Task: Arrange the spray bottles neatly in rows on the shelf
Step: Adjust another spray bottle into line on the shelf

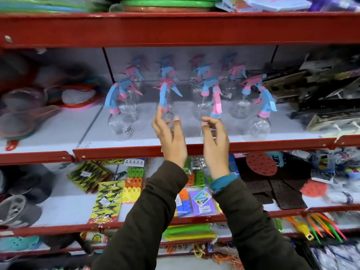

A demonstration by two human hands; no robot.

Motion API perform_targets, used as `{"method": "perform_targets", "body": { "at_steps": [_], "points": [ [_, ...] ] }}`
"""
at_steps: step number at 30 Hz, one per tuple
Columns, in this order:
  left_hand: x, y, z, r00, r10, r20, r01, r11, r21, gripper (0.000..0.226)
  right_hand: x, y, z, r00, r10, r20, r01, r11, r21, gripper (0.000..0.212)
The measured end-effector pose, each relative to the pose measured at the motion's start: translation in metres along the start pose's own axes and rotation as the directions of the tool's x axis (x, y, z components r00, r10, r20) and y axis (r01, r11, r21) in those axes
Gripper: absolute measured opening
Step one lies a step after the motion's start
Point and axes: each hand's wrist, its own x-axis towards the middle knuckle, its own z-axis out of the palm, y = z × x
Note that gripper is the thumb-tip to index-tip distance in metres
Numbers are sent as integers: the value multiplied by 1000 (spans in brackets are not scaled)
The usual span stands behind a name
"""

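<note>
Several clear spray bottles with pink and blue trigger heads stand in rows on the white shelf (292, 131) with a red front lip. The front row runs from a bottle at the left (118, 123) to one at the right (260, 126). My left hand (170, 139) is raised in front of a front bottle (165, 100), fingers spread, its fingertip near that bottle's neck. My right hand (215, 141) is beside it, fingers curled loosely just below another front bottle (215, 102). Neither hand holds anything. The image is blurred.
Plastic bowls and sieves (29, 106) lie left of the bottles, dark metal racks (321, 90) to the right. The red shelf above (175, 28) hangs low over the bottles. Below are packets of clips (107, 201) and dark mats (282, 191).
</note>
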Motion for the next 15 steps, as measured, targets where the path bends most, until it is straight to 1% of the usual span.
{"method": "perform_targets", "body": {
  "at_steps": [2, 3, 4, 7, 9, 13, 15],
  "points": [
    [8, 2, -15, 996, -3, -94, 2, 1000, -9, 59, 0, 0, 22, 996, 43, 84, -42, 999, -12, 25],
    [15, 3, -21, 993, -41, -108, 40, 999, -10, 58, 3, -1, 33, 989, 73, 126, -71, 997, -19, 28],
    [25, 1, -27, 990, -107, -93, 107, 994, -4, 56, 8, -1, 45, 981, 110, 162, -108, 994, -26, 31],
    [57, -2, -41, 948, -312, 58, 313, 950, 2, 58, 25, -6, 74, 940, 267, 212, -266, 963, -34, 42],
    [70, 3, -47, 905, -393, 161, 399, 917, -7, 60, 32, -9, 87, 916, 334, 221, -334, 942, -36, 43],
    [71, 16, -54, 822, -454, 344, 492, 870, -27, 57, 30, -12, 94, 908, 348, 234, -349, 936, -39, 39],
    [69, 14, -59, 820, -429, 378, 463, 886, -1, 50, 26, -10, 95, 911, 338, 234, -343, 939, -21, 34]
  ]
}}
